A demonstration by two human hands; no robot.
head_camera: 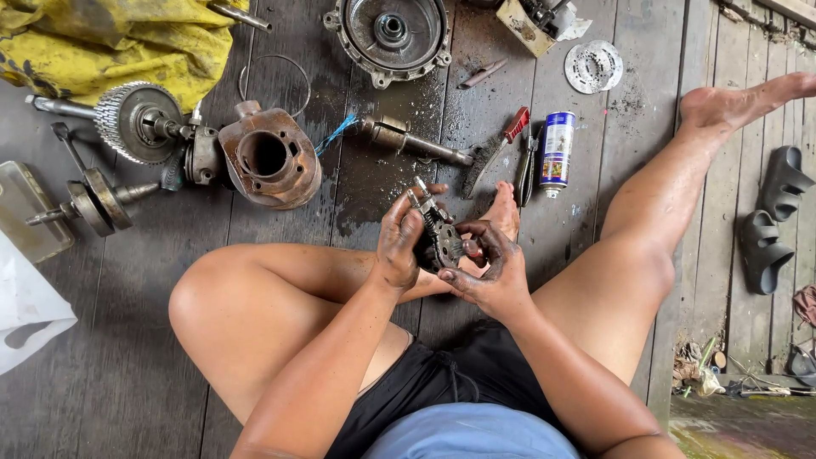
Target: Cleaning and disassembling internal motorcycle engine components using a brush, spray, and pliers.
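Observation:
I sit cross-legged on a dark wooden floor. My left hand grips a small greasy metal part with a gear from the left side. My right hand holds the same part from the right and below, with its fingers curled against it. Both hands are smeared with black grease. A thin metal piece of the part sticks up above my left thumb. The part's underside is hidden by my fingers.
On the floor ahead lie a rusty cylinder, a toothed wheel on a shaft, a round engine cover, a spray can, a red-handled brush, pliers, a perforated disc and yellow cloth. Dark sandals lie right.

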